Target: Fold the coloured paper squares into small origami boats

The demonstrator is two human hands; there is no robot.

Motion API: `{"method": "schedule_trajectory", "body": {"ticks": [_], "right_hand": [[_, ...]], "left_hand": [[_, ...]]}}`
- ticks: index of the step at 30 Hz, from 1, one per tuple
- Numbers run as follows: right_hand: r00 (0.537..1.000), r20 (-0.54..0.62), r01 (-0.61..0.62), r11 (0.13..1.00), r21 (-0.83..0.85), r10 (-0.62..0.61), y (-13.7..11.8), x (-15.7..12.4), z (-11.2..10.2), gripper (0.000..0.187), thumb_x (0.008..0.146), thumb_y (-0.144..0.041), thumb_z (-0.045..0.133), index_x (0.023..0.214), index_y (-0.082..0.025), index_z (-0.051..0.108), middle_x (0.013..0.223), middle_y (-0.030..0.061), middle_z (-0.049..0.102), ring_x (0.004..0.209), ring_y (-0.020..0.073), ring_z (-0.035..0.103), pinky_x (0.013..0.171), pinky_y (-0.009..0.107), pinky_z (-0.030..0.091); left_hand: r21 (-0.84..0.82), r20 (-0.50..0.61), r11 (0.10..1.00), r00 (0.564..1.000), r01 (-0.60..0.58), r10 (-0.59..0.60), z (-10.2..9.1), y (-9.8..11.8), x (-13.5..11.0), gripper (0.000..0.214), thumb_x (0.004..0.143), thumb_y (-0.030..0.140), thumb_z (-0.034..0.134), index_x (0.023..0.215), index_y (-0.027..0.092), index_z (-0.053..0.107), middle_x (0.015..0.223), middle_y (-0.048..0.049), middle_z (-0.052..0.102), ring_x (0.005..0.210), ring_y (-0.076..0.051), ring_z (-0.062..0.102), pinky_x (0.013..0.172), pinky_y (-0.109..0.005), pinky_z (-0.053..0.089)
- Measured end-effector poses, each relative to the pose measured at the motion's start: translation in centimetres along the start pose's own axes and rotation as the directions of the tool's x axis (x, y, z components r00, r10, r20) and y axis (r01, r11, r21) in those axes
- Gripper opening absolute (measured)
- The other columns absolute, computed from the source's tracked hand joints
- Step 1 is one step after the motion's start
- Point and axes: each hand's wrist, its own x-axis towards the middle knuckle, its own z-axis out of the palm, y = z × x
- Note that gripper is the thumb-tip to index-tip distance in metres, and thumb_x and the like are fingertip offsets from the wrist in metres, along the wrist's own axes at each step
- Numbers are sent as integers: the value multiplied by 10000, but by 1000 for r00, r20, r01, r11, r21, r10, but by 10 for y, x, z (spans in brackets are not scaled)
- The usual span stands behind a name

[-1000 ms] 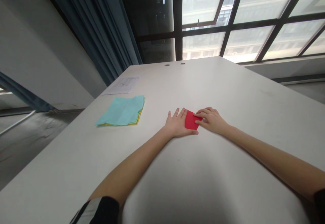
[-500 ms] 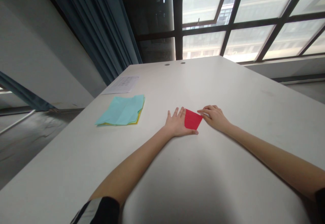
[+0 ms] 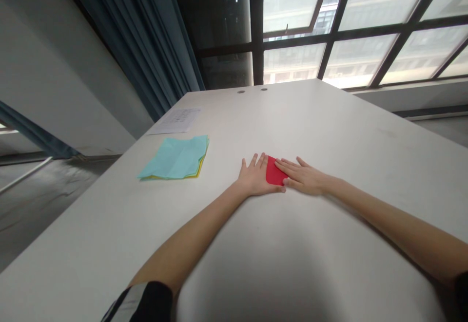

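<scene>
A small piece of red paper [image 3: 275,172] lies on the white table between my hands. My left hand [image 3: 255,178] rests flat with its fingers spread, covering the paper's left side. From the right, my right hand [image 3: 302,177] lies stretched out over the paper's right side, fingertips on the red surface. Both hands partly hide the paper's outline, and whether it is folded I cannot make out fully.
To the left lies a stack of paper sheets [image 3: 177,157], light blue on top with yellow edges beneath. Behind it is a printed white sheet [image 3: 175,120]. The white table [image 3: 292,117] reaches back toward the windows; a blue curtain [image 3: 146,44] hangs beyond its left edge.
My right hand has opened from a pinch at the red paper's right corner and moved left, laying its fingers flat on the paper. My left hand stays in place.
</scene>
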Motion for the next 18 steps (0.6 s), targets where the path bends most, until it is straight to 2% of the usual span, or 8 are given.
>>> {"method": "schedule_trajectory", "body": {"ticks": [6,9,12,18], "right_hand": [[996,-60,-68,998,-15,67,16,-5,6,575,907,-500,186,1419,-242,137,1457,57,209,1334,257,186,1053,590,105],[992,-93,-88,996,-8,87,15,-5,4,549,912,-484,182,1408,-249,203,1443,56,264,1327,263,214,1042,596,147],[987,-119,-108,994,-9,106,12,-5,1,537,911,-479,192,1390,-247,265,1424,60,314,1317,265,248,1029,597,179],[964,-212,-171,985,-21,162,13,-10,-2,480,905,-439,257,1323,-246,393,1367,64,422,1274,241,344,1013,548,253]], "left_hand": [[-16,-26,1000,1000,-12,11,5,-1,3,1086,624,818,283,1420,135,-1,1489,-110,17,1357,-326,0,1030,-610,76],[-44,-52,999,999,-11,9,6,-1,3,935,726,752,185,1421,145,34,1491,-95,50,1362,-297,28,1049,-573,92],[-77,-99,996,994,33,-40,7,1,4,750,834,610,111,1418,142,62,1490,-87,94,1364,-261,68,1065,-517,129],[-97,-186,987,972,130,-146,5,6,4,621,864,432,255,1389,109,184,1455,-124,233,1337,-255,191,1066,-441,195]]}}
